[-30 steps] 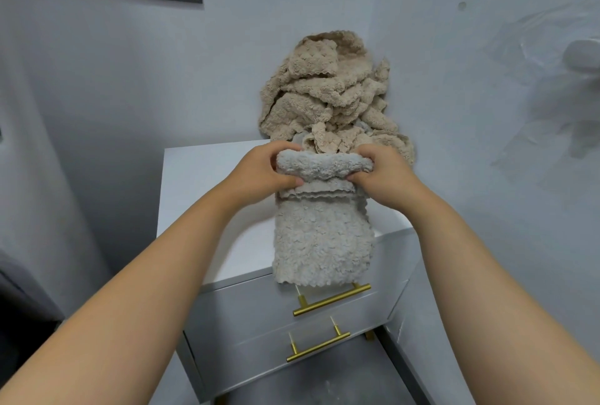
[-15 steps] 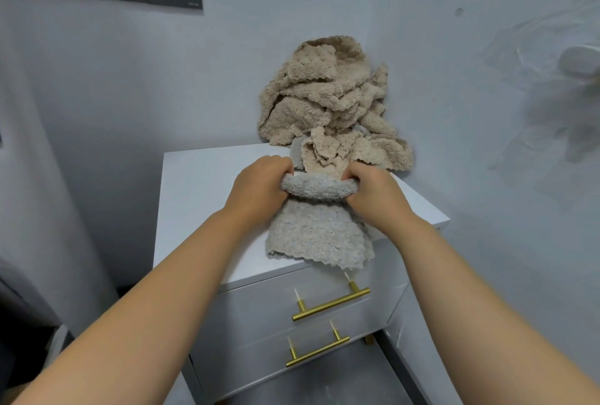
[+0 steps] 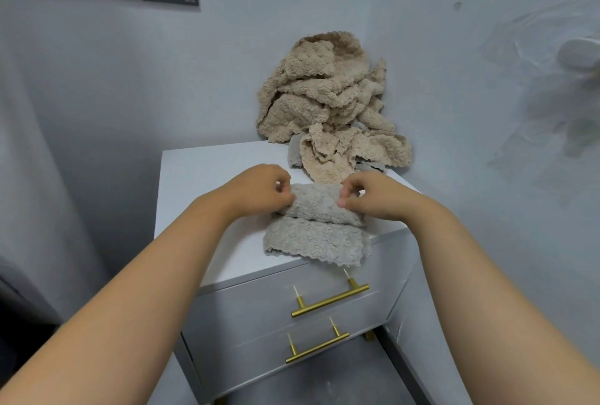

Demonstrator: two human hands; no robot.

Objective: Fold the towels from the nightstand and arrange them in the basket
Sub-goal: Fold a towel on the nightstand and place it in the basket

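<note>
Head view: left hand [image 3: 259, 192] and right hand [image 3: 376, 198] seemingly pinch the grey towel [image 3: 316, 214] rolled between them on the nightstand [image 3: 201, 184].

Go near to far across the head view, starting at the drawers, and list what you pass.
Lower brass handle → upper brass handle → grey towel, part-folded at the front edge of the nightstand → heap of beige towels in the back corner.

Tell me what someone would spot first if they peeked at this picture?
Probably the big heap of crumpled beige fluffy towels piled on the back corner of the white nightstand. Next, the left hand and right hand pinching a half-rolled grey fluffy towel at the nightstand's front edge, above two shiny gold drawer handles.
</note>
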